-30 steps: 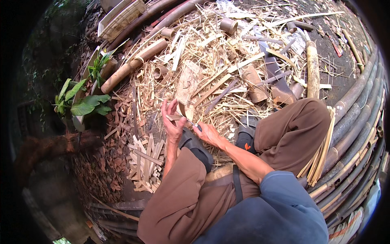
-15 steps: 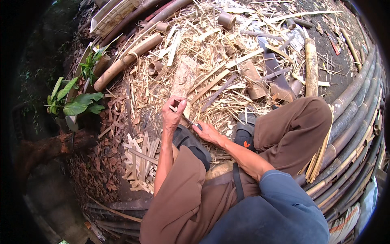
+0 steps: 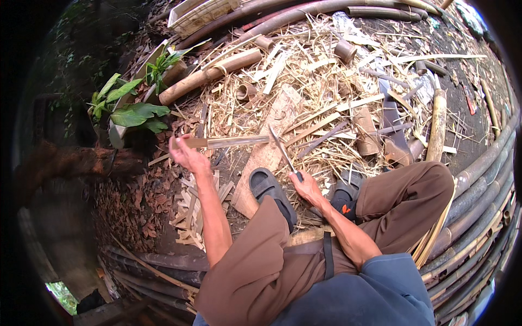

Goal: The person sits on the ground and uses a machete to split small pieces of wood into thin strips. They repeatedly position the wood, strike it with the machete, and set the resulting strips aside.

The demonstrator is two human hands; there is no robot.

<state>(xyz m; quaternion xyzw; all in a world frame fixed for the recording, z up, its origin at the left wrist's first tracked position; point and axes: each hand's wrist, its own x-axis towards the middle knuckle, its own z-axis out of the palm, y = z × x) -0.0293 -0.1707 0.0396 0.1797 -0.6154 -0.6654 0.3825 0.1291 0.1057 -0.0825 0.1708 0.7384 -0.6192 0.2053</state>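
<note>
My left hand (image 3: 188,155) is closed on one end of a flat bamboo strip (image 3: 238,142), which stretches to the right, nearly level. The strip's far end lies over a pale wooden board (image 3: 274,122) on the ground. My right hand (image 3: 309,189) grips a knife (image 3: 284,150) by its dark handle. Its narrow blade points up and to the left, with the tip just right of the strip's end. I cannot tell whether blade and strip touch. Beside my left forearm lies a heap of short cut slats (image 3: 190,214).
Shavings (image 3: 310,92) cover the ground ahead. A saw (image 3: 392,117) lies among short bamboo pieces (image 3: 365,130) at the right. Long bamboo poles (image 3: 478,168) curve along the right side. A leafy plant (image 3: 133,113) and a thick bamboo length (image 3: 212,76) are at the left; a crate (image 3: 201,16) stands behind.
My left hand has moved left, away from my right hand, and the bamboo strip now shows at full length. The knife blade has come into sight. The whole view has shifted somewhat.
</note>
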